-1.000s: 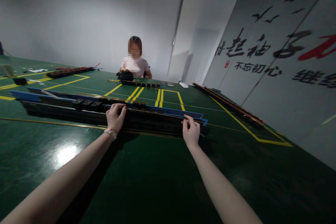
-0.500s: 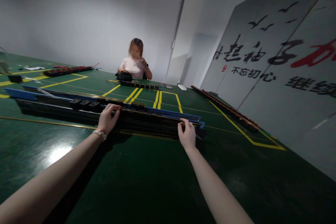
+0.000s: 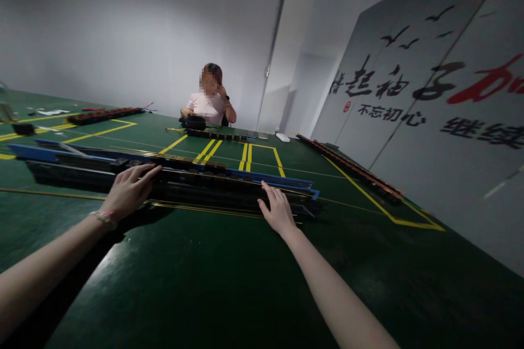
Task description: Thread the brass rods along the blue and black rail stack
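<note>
The long black assembly [image 3: 213, 192] lies just beyond the person at the green table [image 3: 213, 283], its long axis running left to right across them, slanting a little so that the left end looks farther off and the right end nearer. Both hands come at it from the near side and reach its top edge. The right hand [image 3: 278, 210] is the closer one to an end: it sits just in from the right tip, fingers loosely stretched toward the upper edge, thumb held apart from them, and I see nothing pinched in it. The left hand [image 3: 131, 191] is left of the middle, beside the small black blocks [image 3: 118, 164], with its index finger pointing right along the edge; whether the other fingers grip anything I cannot tell from here. That leaves the blue-edged left end [image 3: 33, 152] well apart from either hand, the left being the nearer of the two. On the near side, thin golden rods [image 3: 204, 210] lie alongside the assembly, roughly parallel with it, passing between the two wrists
</note>
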The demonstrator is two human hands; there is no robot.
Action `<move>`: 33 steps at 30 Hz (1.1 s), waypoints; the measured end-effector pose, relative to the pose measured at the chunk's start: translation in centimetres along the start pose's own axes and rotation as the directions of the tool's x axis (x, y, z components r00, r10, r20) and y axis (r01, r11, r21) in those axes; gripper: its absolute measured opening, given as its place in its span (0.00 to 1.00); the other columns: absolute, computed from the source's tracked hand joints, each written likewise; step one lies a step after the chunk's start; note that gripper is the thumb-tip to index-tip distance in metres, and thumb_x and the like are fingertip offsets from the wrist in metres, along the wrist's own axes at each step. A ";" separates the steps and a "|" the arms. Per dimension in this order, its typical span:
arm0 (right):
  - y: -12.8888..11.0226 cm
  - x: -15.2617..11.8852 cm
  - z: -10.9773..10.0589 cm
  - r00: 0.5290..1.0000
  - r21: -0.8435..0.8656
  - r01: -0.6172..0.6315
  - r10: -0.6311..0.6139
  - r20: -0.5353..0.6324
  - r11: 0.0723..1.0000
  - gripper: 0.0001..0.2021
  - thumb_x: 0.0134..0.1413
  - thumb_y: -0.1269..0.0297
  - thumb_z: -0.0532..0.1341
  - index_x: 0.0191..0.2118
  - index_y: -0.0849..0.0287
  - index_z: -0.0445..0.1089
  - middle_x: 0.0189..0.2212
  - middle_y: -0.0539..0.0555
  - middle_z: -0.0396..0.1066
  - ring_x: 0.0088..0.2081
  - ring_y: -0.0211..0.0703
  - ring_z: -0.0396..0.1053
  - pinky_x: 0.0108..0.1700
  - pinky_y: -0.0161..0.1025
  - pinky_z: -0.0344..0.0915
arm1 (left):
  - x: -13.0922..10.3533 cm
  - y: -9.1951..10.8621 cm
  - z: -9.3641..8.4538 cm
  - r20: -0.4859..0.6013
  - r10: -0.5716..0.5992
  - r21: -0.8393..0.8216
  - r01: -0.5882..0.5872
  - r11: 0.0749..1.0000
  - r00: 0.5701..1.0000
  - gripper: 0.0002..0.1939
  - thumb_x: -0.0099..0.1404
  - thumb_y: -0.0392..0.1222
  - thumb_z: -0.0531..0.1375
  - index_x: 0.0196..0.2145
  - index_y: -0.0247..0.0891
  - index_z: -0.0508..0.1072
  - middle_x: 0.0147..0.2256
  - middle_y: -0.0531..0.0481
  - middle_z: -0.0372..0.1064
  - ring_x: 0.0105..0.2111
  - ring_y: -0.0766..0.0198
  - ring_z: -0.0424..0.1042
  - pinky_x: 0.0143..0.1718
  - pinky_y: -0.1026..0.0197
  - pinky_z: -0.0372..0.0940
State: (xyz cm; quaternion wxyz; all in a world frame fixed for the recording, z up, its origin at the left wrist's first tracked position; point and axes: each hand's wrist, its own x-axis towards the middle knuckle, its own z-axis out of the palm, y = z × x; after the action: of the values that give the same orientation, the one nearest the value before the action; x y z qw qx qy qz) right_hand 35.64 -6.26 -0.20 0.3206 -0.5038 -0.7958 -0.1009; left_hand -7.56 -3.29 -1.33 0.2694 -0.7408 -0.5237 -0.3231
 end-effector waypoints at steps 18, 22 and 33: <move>-0.5 0.2 0.6 0.997 -0.026 0.008 -0.010 -0.071 1.000 0.22 0.64 0.60 0.48 0.62 0.57 0.56 0.50 0.57 0.70 0.52 0.47 0.65 0.55 0.48 0.60 | 0.1 -0.1 0.1 -0.042 0.004 -0.022 -0.005 1.000 0.999 0.19 0.65 0.43 0.49 0.52 0.40 0.66 0.55 0.45 0.64 0.51 0.52 0.64 0.52 0.50 0.62; -0.6 0.1 0.4 0.991 -0.057 -0.018 0.011 -0.130 0.998 0.20 0.64 0.60 0.48 0.59 0.58 0.61 0.48 0.57 0.72 0.51 0.46 0.67 0.54 0.47 0.58 | 0.1 0.2 0.2 -0.017 0.028 0.028 -0.028 0.999 0.999 0.21 0.64 0.42 0.49 0.54 0.38 0.64 0.57 0.44 0.62 0.53 0.50 0.63 0.51 0.48 0.61; 0.8 0.0 0.6 0.949 -0.008 -0.190 0.181 -0.258 0.982 0.20 0.64 0.59 0.47 0.55 0.61 0.65 0.37 0.55 0.76 0.41 0.44 0.70 0.48 0.42 0.56 | 0.1 -0.3 0.6 -0.022 0.064 -0.008 -0.065 0.998 0.998 0.22 0.66 0.42 0.46 0.53 0.28 0.65 0.55 0.36 0.62 0.54 0.50 0.61 0.54 0.48 0.59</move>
State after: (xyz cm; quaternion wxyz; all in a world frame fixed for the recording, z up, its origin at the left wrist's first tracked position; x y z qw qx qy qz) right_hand 36.12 -5.56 -0.81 0.4204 -0.5643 -0.6950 -0.1478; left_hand -7.66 -2.73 -1.66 0.2820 -0.7550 -0.4952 -0.3244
